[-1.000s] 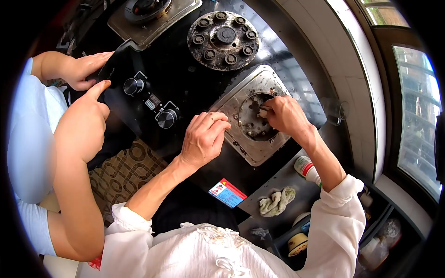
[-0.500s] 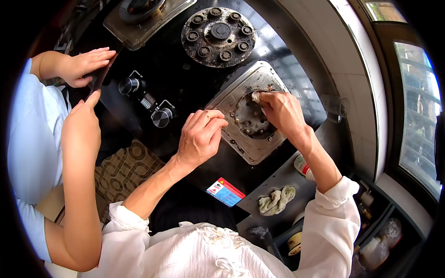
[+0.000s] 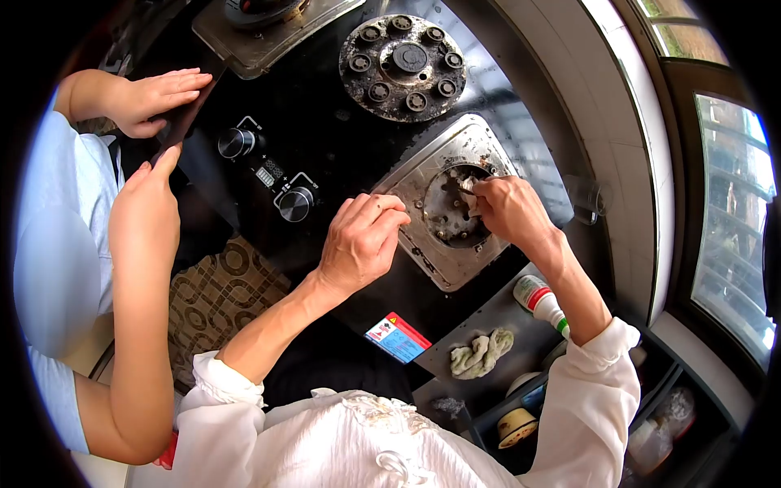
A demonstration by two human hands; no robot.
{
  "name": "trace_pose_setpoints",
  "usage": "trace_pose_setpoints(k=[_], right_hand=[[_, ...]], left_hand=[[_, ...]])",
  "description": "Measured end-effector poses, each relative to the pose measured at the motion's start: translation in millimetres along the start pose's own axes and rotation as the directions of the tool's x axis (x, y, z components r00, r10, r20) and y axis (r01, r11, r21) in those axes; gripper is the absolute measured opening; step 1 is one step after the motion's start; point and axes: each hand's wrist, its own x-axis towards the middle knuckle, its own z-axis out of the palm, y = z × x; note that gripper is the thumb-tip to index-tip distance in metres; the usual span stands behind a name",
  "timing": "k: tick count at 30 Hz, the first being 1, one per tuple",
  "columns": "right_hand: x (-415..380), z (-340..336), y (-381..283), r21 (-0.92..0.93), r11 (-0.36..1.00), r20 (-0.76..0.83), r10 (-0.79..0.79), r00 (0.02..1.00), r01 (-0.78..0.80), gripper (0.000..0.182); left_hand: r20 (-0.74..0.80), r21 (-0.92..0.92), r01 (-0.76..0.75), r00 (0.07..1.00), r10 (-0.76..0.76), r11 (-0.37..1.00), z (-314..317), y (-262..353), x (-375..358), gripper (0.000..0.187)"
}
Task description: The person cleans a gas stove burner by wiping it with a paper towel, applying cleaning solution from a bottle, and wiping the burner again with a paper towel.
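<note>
My right hand [image 3: 516,213] pinches a small whitish cloth [image 3: 469,195] inside the round opening of a stained metal burner tray [image 3: 446,264]. The opening shows dark grime and small fittings. My left hand [image 3: 362,242] rests at the tray's left edge, its fingers curled together; whatever they may hold is hidden. Behind the tray, a round, burnt burner plate [image 3: 404,68] with a ring of small caps lies on the black glass cooktop [image 3: 325,89].
Another person's hands [image 3: 154,102] hold the cooktop's front edge at the left. Two knobs [image 3: 294,203] stand near it. A crumpled rag [image 3: 482,354] and a white bottle [image 3: 541,301] lie at the lower right. A clear glass [image 3: 587,199] is beside the wall.
My right hand has moved slightly down within the burner opening with the cloth. The view has shifted a little, and more of the white bottle shows. My left hand stays at the tray's edge.
</note>
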Motion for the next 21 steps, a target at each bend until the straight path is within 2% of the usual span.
trace_pose_setpoints(k=[3,5,8,10,12,17,21], right_hand=[[-3,-11,-9,-0.006,0.998,0.041,0.055,0.998,-0.055,0.009],[-8,-18,-17,0.068,0.984,-0.025,0.168,0.986,-0.166,0.009],[-9,-11,-23,0.09,0.984,-0.067,0.163,0.984,-0.157,0.015],[-5,-3,-23,0.073,0.98,-0.034,0.186,0.982,-0.183,0.021],[-1,4,-23,0.014,0.996,-0.08,0.089,0.993,-0.088,0.022],[-2,1,-13,0.14,0.988,-0.062,0.076,0.995,-0.066,0.009],[0,-4,-9,0.132,0.99,-0.052,0.045,0.998,-0.037,0.008]], left_hand=[[0.022,-0.006,0.016,1.0,-0.016,1.0,-1,2,0,0.014],[0.018,-0.009,0.017,1.0,-0.017,1.0,-1,1,-1,0.015],[0.018,-0.01,0.01,1.0,-0.009,1.0,0,1,-1,0.015],[0.024,0.001,0.008,1.0,-0.008,1.0,1,1,-1,0.015],[0.023,0.007,0.001,1.0,-0.002,1.0,0,1,0,0.016],[0.015,0.006,-0.006,1.0,0.006,1.0,2,1,1,0.016],[0.021,0.019,-0.008,1.0,0.008,1.0,1,2,1,0.015]])
